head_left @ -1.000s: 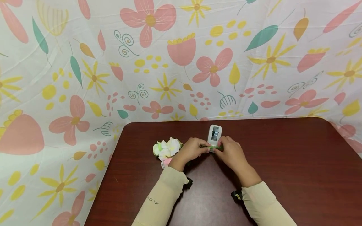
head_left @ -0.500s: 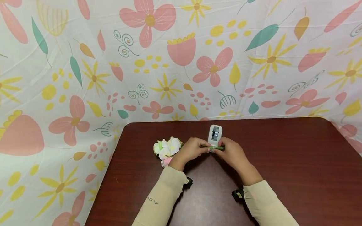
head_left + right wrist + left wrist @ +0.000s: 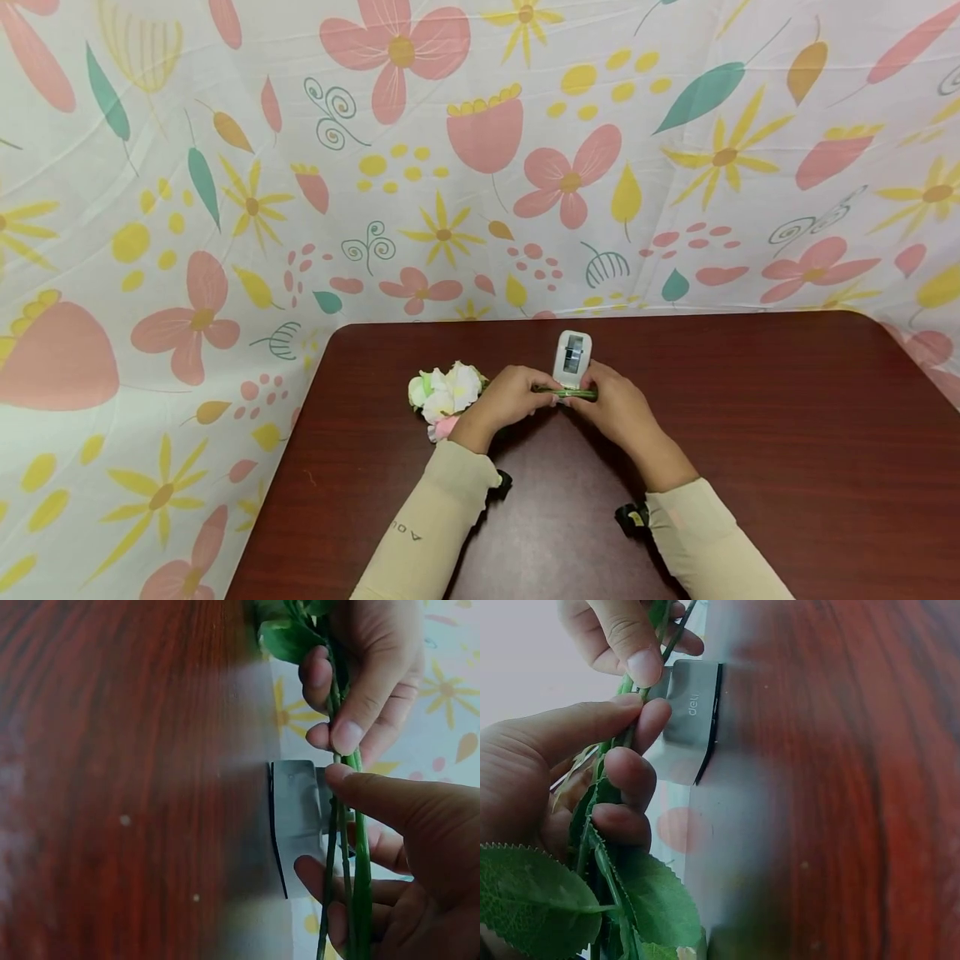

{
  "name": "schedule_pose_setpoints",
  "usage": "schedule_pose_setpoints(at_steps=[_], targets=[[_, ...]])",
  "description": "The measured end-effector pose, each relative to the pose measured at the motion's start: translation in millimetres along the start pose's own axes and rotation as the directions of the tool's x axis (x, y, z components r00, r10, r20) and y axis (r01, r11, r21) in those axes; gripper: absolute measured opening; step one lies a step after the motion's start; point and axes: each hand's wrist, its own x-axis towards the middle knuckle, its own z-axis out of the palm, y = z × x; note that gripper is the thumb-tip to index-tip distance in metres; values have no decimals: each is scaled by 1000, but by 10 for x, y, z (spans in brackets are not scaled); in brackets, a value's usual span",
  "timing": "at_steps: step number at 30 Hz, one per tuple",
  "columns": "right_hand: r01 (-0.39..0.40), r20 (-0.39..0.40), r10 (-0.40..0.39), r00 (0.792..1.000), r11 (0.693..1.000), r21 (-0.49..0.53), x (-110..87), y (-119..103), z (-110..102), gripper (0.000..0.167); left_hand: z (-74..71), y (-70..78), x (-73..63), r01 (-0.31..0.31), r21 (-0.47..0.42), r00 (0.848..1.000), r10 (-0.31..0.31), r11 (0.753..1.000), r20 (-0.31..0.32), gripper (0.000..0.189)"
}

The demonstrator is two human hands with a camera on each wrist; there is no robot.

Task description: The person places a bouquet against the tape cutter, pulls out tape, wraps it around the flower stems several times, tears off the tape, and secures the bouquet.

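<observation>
A bunch of artificial flowers with white, pale green and pink heads [image 3: 446, 393] lies sideways, heads toward the left. My left hand [image 3: 512, 398] pinches its green stems [image 3: 343, 840] between thumb and fingers, just below the serrated leaves [image 3: 652, 900]. Close beside it, my right hand [image 3: 617, 407] grips the same stems nearer their free ends, thumb tip almost meeting the left thumb. Directly behind the fingers stands a white tape dispenser [image 3: 573, 354]; its grey end marked "deli" [image 3: 693, 705] shows in the left wrist view. The stems cross in front of the dispenser.
The dark red-brown wooden table [image 3: 765, 433] has rounded back corners. A white cloth with printed flowers [image 3: 420, 167] hangs behind it and along its left side. Black straps [image 3: 632, 520] sit at both wrists, under beige sleeves.
My right fingers have shifted slightly to the right along the stems, so a longer stretch of green shows between the hands. The left hand keeps its hold, and the flower heads stay put.
</observation>
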Motion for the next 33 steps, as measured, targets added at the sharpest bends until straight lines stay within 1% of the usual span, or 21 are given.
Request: schedule_pose_setpoints(at_steps=[4, 9, 15, 20, 24, 27, 30, 33], targets=[[-2, 26, 2, 1000, 1000, 13, 2, 38, 2, 32, 19, -20, 11, -3, -13, 1000, 3, 1000, -2, 17], [-7, 54, 6, 999, 1000, 18, 21, 92, 4, 32, 35, -18, 12, 11, -13, 1000, -11, 1000, 0, 18], [9, 97, -12, 995, 1000, 25, 60, 146, -31, 30, 70, -7, 34, 7, 19, 1000, -7, 1000, -16, 18], [26, 85, -28, 996, 999, 20, 57, 139, -38, 31, 76, 6, 41, 12, 37, 1000, -11, 999, -14, 18], [33, 63, -30, 998, 999, -39, 51, 109, -35, 32, 69, 12, 36, 24, 37, 1000, -24, 999, -15, 19], [57, 61, -52, 997, 995, -81, 53, 96, -32, 34, 65, 10, 34, 25, 28, 1000, -25, 999, -18, 18], [91, 67, -85, 994, 992, -87, 52, 106, -29, 35, 67, 8, 38, 21, 18, 1000, -21, 1000, -21, 18], [115, 67, -110, 992, 991, -73, 48, 120, -25, 35, 74, 5, 41, 16, 17, 999, -16, 1000, -27, 17]])
